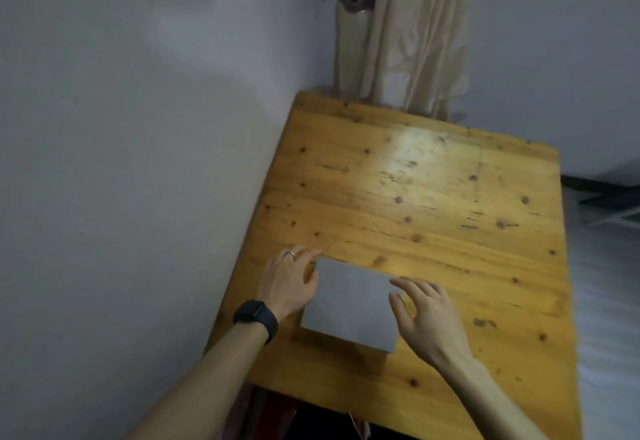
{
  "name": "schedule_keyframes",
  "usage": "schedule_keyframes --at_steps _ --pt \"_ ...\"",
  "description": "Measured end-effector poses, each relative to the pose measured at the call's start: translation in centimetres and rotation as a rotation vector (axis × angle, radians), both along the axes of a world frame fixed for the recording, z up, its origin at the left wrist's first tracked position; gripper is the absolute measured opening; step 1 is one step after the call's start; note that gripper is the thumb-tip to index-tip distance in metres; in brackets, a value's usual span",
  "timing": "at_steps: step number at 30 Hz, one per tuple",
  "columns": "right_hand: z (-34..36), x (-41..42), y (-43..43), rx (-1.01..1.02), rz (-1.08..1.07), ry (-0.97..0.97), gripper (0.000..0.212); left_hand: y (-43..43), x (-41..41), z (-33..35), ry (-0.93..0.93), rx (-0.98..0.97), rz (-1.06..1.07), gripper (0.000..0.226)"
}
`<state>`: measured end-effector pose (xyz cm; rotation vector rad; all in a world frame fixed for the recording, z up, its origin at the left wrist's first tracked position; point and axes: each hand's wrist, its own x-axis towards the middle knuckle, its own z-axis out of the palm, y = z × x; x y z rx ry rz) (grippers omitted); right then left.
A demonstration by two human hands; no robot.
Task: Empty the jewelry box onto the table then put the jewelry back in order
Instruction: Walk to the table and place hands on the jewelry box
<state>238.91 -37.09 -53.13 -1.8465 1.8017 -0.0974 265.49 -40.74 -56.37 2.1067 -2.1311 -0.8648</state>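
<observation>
Fingers of both hands loose and spread, gripping nothing. Left hand [289,282] touches the box [349,304] at its left end; right hand [429,318] sits over its right end, contact unclear. Box closed, long axis running hand to hand, near the table's [433,197] left edge.

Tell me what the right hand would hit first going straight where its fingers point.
The grey jewelry box; the right hand points at its right edge, though it may hover just above the lid.
</observation>
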Motion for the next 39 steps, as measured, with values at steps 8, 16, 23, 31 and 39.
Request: schedule_keyframes --at_steps 8,16,23,31,39 --pt "-9.2 2.0 1.6 -0.059 -0.023 -0.031 0.042 -0.4 -0.2 -7.2 0.019 -0.042 -0.128 0.05" --pt "-16.5 2.7 3.2 -0.306 -0.003 -0.007 0.044 0.3 -0.2 -12.9 0.199 -0.134 -0.107 0.052" --pt "-19.1 3.3 4.2 -0.502 -0.053 -0.037 0.044 1.1 0.7 -16.6 0.485 -0.189 -0.023 0.049" --pt "-19.7 5.3 8.8 -0.448 -0.301 -0.074 0.057 7.8 0.8 -15.2 0.497 -0.197 -0.075 0.048" --pt "-21.1 6.1 12.8 -0.478 -0.326 -0.208 0.075 12.3 1.1 -17.5 0.471 -0.341 -0.045 0.051"
